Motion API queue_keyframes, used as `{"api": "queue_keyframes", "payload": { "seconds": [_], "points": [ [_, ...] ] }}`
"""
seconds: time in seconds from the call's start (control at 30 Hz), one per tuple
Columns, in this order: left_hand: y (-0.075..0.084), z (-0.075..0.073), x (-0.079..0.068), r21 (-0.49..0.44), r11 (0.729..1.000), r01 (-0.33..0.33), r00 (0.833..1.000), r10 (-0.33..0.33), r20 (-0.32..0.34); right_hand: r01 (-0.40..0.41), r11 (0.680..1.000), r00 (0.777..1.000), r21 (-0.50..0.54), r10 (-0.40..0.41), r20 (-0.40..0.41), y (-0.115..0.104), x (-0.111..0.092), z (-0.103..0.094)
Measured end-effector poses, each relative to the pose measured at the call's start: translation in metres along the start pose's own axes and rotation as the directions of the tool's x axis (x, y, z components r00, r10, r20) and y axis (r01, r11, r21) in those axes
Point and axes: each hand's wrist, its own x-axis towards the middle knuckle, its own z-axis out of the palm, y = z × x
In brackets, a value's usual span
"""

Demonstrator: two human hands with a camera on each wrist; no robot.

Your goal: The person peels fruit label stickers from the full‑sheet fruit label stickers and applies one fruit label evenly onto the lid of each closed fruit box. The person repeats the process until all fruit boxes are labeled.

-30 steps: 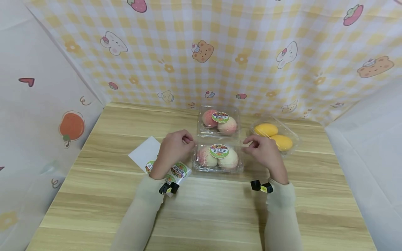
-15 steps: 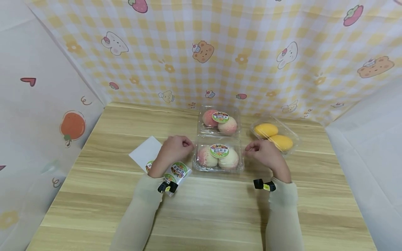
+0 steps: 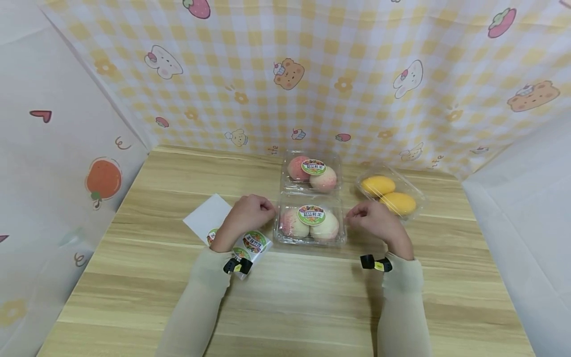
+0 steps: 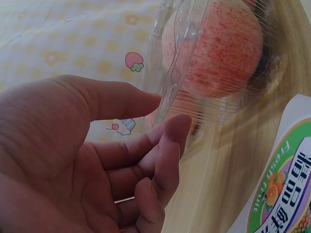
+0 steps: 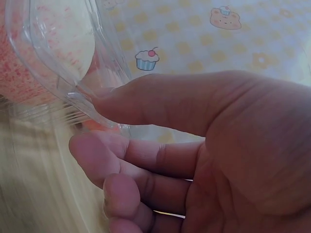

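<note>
"Where's the piece that matters?"

"Middle of the pale wood-grain desk (image 3: 303, 307): a clear plastic box (image 3: 310, 241) holding two round pink-and-white peaches (image 3: 295, 222), with a round green-edged label (image 3: 311, 214) on its lid. Make that box the clock's centre, twelve toward the yellow checked curtain (image 3: 250, 89)."

"And the hands?"

"Both narrow. The left hand (image 3: 248, 214) pinches the box's thin rim at nine o'clock, the right hand (image 3: 379, 219) at three, thumbs on one side and fingertips on the other."

"If it's rim work, what's the trick?"

"Matched pressure, I'd say: both sides together, in small squeezes, so the box doesn't skew and the peaches don't roll. Fingertips on the rim only; a thumb on the lid would likely dent it."

"Anything in the way?"

"A second clear plastic box of peaches (image 3: 292, 187) sits close at twelve, so I'd not shove forward. A clear box with two yellow oval fruits (image 3: 415, 185) is at two, near the right hand. The white sheet of round labels (image 3: 207, 215) lies past eight, partly beneath the left wrist; I'd lift before drawing back, or it may drag."
</note>
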Motion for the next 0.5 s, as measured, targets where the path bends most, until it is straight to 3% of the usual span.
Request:
{"api": "queue_keyframes", "payload": {
  "seconds": [0.2,0.5],
  "points": [
    [0.0011,-0.0004,-0.0008,0.003,1.0,-0.004,1.0,0.004,0.013,0.002,1.0,1.0,0.021,-0.003,0.027,0.0008,0.001,0.0011],
    [0.0002,-0.0006,-0.0005,0.0,1.0,-0.014,1.0,0.014,0.012,0.022,0.999,0.999,-0.026,-0.021,0.024,-0.0013,0.0032,0.0016]
  ]
}}
